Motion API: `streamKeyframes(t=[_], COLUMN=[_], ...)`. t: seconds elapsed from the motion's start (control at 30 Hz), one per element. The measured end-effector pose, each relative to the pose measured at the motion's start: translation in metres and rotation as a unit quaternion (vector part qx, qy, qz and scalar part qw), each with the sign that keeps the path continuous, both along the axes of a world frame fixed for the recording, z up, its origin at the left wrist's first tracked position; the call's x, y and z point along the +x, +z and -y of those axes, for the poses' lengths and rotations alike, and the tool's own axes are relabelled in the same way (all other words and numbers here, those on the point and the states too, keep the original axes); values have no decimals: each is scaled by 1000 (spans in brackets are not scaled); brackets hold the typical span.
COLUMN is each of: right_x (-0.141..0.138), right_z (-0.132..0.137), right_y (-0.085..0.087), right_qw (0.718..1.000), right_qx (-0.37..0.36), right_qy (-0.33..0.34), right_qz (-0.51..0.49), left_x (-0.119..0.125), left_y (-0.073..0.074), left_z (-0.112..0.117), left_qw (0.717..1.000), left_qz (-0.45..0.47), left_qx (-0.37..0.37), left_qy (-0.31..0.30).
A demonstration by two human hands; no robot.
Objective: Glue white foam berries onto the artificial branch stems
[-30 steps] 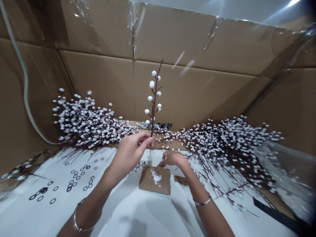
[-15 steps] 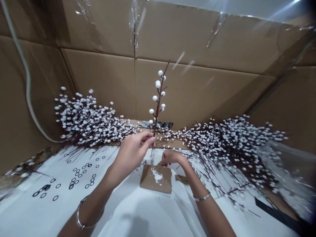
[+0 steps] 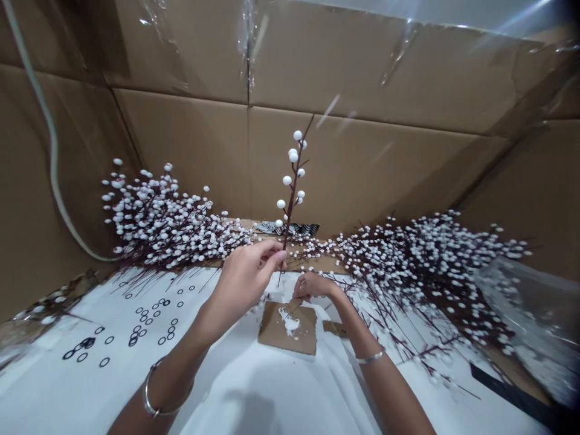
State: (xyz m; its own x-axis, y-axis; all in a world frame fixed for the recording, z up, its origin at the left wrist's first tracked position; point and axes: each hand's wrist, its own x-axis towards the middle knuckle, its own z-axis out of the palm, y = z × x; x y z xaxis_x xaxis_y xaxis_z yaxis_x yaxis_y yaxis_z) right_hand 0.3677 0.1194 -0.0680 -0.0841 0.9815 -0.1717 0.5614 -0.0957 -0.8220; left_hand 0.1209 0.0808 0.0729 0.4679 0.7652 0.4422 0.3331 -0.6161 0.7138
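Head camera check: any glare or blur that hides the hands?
Head view: the hands look sharp, free of glare; a bright streak crosses the plastic film at top right; the wide lens bows the cardboard walls; a soft shadow lies on the white sheet.

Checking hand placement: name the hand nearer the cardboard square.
Right: the right hand sits at the top edge of the cardboard square; the left hand, gripping a berry stem, is farther, up-left.
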Motion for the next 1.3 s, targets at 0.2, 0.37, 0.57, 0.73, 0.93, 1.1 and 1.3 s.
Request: streamKeyframes(t=[0.2, 0.37, 0.57, 0.73, 0.93, 1.1, 1.3], right_x=[4, 10, 12, 1, -20, -32, -43], right_z=[-1, -5, -4, 3, 23, 35, 45], right_y=[2, 5, 26, 53, 83, 96, 107], right_qw=[991, 977, 933, 865, 808, 789, 804], right_qx=[-76, -92, -59, -4, 35, 95, 120], right_qy=[71, 51, -29, -62, -72, -95, -127], right_qz=[-79, -188, -354, -498, -583, -599, -568], left_x=[0, -3, -10, -9, 0, 5, 7], left_y=[-2, -2, 3, 3, -5, -4, -2], left_z=[-3, -6, -12, -20, -30, -28, -21], left_qw=[1000, 1000, 999, 995, 979, 972, 969], left_qz=[3, 12, 41, 94, 177, 194, 198], left_qx=[7, 2, -1, -28, -93, -119, -127], left_qy=[-1, -2, 24, 27, -36, -62, -75])
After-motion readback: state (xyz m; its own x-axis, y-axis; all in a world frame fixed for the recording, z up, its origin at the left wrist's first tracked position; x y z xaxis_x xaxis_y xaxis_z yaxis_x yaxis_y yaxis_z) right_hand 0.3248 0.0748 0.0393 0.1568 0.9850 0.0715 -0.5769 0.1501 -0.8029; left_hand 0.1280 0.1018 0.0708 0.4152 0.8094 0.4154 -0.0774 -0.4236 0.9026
